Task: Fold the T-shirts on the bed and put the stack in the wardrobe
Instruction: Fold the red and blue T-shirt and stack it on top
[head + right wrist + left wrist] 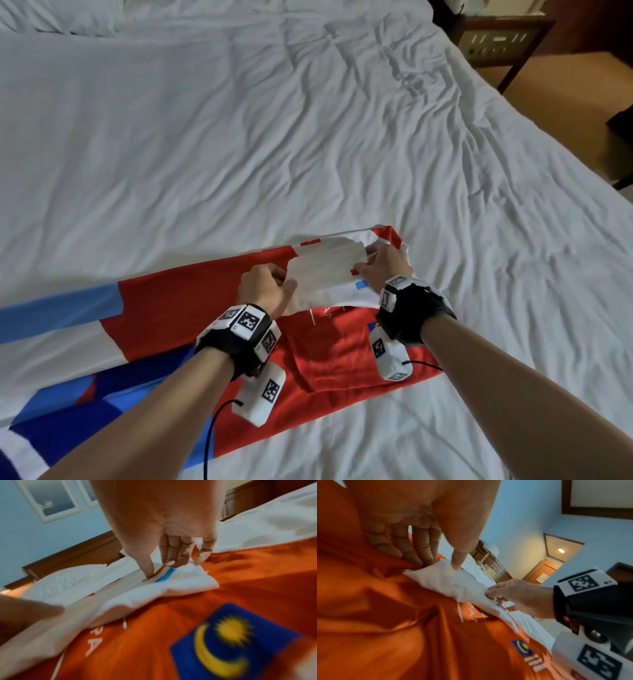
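A: Shirt [178, 308], where does it lie?

B: It lies flat on the bed [308, 137], at the near edge, just in front of the person. It is red, with white and blue parts toward the left side.

A: And the hands?

B: Both are on its white collar part [325, 270], at the far end of the shirt. The left hand [265, 291] pinches the left end of this white part, with the thumb on top and the fingers curled under the cloth. The right hand [383, 267] pinches the right end; in the right wrist view the thumb [145, 566] presses into the fold and the fingers [171, 558] close behind it.

A: So the hands are close together?

B: Near, but apart. The white part is stretched between them and lifted a little from the red cloth.

A: What is under the wrists?

B: The red chest of the shirt, with a flag patch [235, 642] showing a yellow moon and star on blue. It is just below the right wrist.

A: Something beside the bed?

B: A dark wooden table [503, 44] at the far right corner.
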{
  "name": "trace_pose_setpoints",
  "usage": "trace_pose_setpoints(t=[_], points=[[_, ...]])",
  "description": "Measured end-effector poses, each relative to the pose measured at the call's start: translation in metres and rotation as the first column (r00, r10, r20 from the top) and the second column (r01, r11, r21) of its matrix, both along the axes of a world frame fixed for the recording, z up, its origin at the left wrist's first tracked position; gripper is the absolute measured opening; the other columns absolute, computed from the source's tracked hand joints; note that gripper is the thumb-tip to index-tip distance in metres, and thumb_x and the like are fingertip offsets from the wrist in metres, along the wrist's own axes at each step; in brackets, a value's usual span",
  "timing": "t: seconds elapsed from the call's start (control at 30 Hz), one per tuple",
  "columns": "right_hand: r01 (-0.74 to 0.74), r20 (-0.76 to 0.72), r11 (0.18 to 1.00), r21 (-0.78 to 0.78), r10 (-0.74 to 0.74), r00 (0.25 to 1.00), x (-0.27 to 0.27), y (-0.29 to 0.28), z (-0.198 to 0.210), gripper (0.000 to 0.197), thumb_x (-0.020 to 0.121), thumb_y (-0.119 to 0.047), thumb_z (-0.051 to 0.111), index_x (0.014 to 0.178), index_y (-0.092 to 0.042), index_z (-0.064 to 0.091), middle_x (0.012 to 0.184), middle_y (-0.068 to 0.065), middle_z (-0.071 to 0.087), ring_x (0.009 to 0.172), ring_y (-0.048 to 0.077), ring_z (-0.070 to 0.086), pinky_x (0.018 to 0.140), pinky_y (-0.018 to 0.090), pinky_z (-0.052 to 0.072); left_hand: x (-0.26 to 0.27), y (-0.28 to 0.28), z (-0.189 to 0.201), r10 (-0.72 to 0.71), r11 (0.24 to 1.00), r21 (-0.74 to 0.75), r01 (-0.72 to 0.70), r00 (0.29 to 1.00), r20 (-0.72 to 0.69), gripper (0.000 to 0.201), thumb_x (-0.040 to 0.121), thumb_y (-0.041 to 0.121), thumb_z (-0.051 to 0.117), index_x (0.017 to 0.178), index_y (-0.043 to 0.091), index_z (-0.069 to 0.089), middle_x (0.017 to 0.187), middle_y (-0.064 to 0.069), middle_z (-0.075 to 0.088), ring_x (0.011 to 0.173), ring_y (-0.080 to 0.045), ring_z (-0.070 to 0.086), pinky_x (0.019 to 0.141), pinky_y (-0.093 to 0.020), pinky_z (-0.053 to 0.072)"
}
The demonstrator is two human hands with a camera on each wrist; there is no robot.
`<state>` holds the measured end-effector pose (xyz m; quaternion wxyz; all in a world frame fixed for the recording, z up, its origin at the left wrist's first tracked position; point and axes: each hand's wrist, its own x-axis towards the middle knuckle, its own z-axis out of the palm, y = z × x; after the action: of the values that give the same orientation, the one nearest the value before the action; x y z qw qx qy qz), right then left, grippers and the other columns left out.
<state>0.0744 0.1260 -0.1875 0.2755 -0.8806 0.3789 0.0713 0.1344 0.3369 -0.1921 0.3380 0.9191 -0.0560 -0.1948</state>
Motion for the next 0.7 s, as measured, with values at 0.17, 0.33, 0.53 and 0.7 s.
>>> trace_pose_setpoints(t=[0.17,0.33,0.53,0.7], points=[[-0.014,0.212,1.0,-0.025,0.019,0.977,0.011,-0.004,0.006,0.01,0.084,-0.026,0.063,0.074,-0.028,0.062,0.073,-0.01,0.062,0.078,0.015,0.062,0.074,0.012,0.043,-0.001,0.001,-0.004,0.046,0.992,-0.117,-0.037,0.996,0.072,0.01,0.087,0.025,0.067,0.088,0.015,0.067,0.076,0.002,0.066,0.082,-0.022,0.063,0.069,-0.026,0.042],[-0.015,0.293,0.993,0.121,-0.021,0.956,0.009,0.01,0.008,0.018,0.094,-0.024,0.057,0.106,-0.012,0.063,0.082,-0.001,0.068,0.076,0.014,0.061,0.059,0.002,0.035,-0.001,0.004,-0.018,0.111,0.987,-0.119,-0.106,0.993,0.037,0.012,0.089,0.025,0.065,0.092,0.013,0.066,0.077,0.001,0.064,0.087,-0.027,0.063,0.074,-0.031,0.045],[0.048,0.205,0.997,0.062,-0.06,0.977,-0.023,0.019,0.013,0.048,0.079,-0.031,0.065,0.124,-0.023,0.051,0.086,-0.01,0.062,0.084,0.01,0.05,0.075,0.025,0.038,0.001,0.004,-0.025,0.123,0.984,-0.135,-0.116,0.991,0.049,0.013,0.09,0.024,0.065,0.091,0.011,0.067,0.073,0.0,0.062,0.083,-0.028,0.063,0.067,-0.026,0.035],[0.087,0.222,0.991,0.101,-0.107,0.969,-0.04,0.007,0.005,0.038,0.077,-0.017,0.064,0.115,-0.021,0.059,0.076,-0.014,0.061,0.077,0.007,0.058,0.074,0.024,0.043,-0.001,0.007,-0.026,0.12,0.98,-0.172,-0.103,0.989,0.089,0.019,0.091,0.027,0.065,0.098,0.01,0.066,0.078,0.0,0.062,0.077,-0.019,0.056,0.067,-0.024,0.034]])
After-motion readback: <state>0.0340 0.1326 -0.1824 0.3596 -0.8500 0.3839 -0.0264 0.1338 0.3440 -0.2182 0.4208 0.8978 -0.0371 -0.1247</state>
